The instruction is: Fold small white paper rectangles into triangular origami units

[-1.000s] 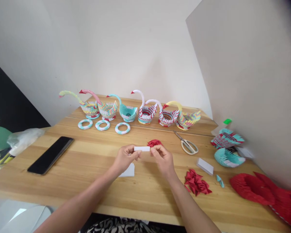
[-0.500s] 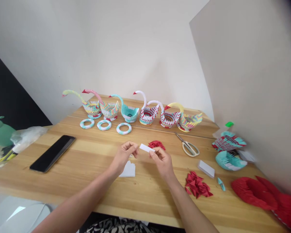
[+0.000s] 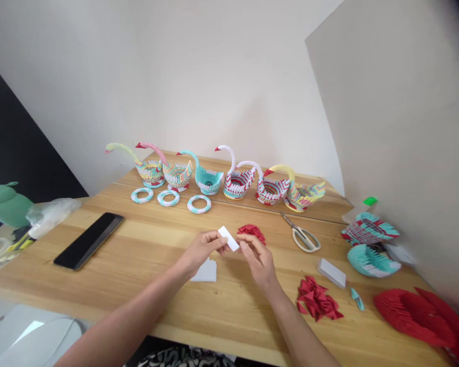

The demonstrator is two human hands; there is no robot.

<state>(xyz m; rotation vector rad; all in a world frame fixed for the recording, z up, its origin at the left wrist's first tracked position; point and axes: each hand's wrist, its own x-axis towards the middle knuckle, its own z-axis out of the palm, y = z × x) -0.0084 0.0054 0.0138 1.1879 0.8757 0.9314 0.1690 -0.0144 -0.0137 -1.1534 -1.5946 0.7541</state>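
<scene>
A small white paper slip [image 3: 228, 238] is held up over the table, tilted on the diagonal. My left hand [image 3: 202, 248] pinches its left edge, thumb on top. At the slip's lower right end, my right hand [image 3: 259, 259] is closed with thumb and fingertips at the paper. Below my left hand lies a small pile of white paper slips [image 3: 205, 273], partly covered by the hand. Behind my right fingers is a heap of folded red paper pieces [image 3: 252, 232]; another red heap [image 3: 316, 299] sits to the right of my right forearm.
Several paper swans [image 3: 209, 181] line the back, with paper rings [image 3: 199, 204] before them. Scissors [image 3: 305, 238], a white paper stack [image 3: 331, 272], a small teal piece [image 3: 357, 298], teal [image 3: 373, 261] and red [image 3: 409, 313] paper bodies are rightward. A phone [image 3: 90, 240] lies left.
My left hand has moved right and taken hold of the white paper slip, which was in my right hand alone. The slip is now tilted more steeply. The view has shifted slightly.
</scene>
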